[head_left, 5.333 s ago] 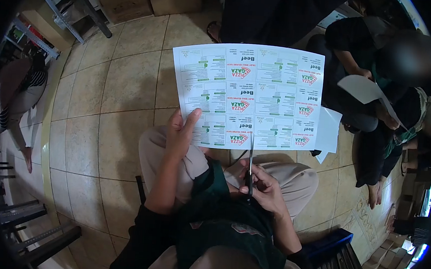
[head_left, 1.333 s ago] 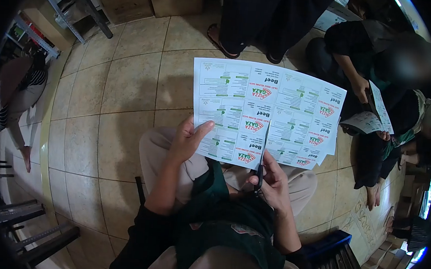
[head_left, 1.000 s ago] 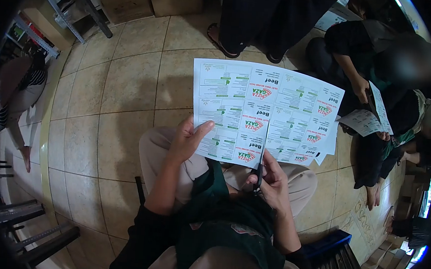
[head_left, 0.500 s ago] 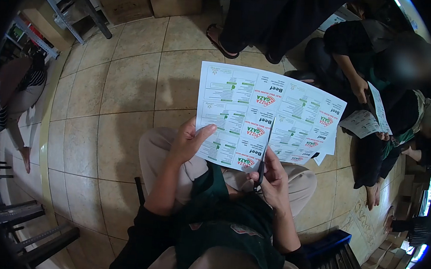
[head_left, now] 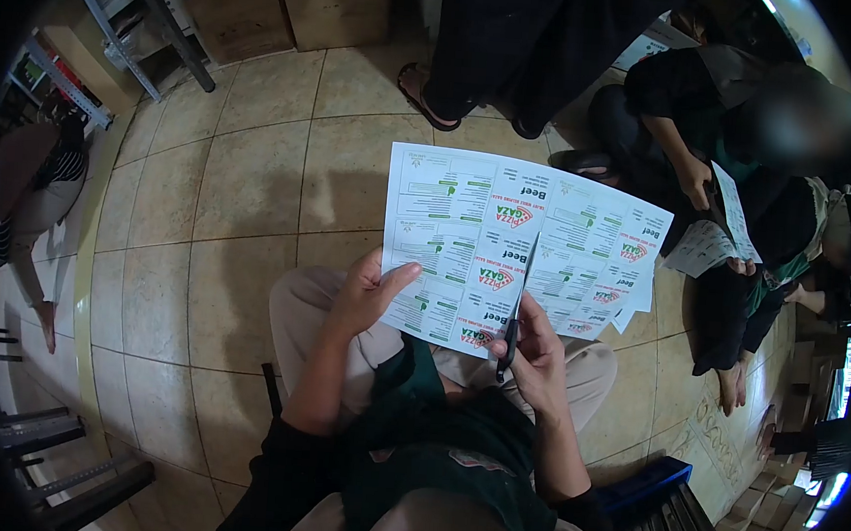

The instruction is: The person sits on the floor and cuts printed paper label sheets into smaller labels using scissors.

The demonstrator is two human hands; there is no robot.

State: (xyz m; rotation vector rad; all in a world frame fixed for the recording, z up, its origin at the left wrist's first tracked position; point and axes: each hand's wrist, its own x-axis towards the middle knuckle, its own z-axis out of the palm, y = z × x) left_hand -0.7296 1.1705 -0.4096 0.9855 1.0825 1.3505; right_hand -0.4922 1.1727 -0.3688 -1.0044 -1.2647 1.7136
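A white sheet [head_left: 446, 257] printed with repeated "Pizza Gaza" and "Beef" labels hangs above my lap. My left hand [head_left: 374, 292] pinches its left edge, thumb on top and fingers behind. My right hand [head_left: 539, 357] is closed round the dark handles of a pair of scissors [head_left: 508, 345] at the lower edge. The blades point away from me, up a cut between two label columns. Right of the cut, the sheet bends and sits slightly lower. Part of another white paper [head_left: 645, 289] shows behind its right side.
At the right a seated person [head_left: 694, 97] holds scissors and printed paper [head_left: 737, 213]. Another person in dark clothes [head_left: 499, 54] stands ahead, in sandals. Someone sits at the far left [head_left: 41, 189]. A blue-edged dark rack [head_left: 665, 509] is at lower right, metal shelving [head_left: 142, 19] at upper left.
The scissors have gone from the sheet's lower edge to a cut running well up it. The sheet has shifted right and lower. The seated person's papers have also moved.
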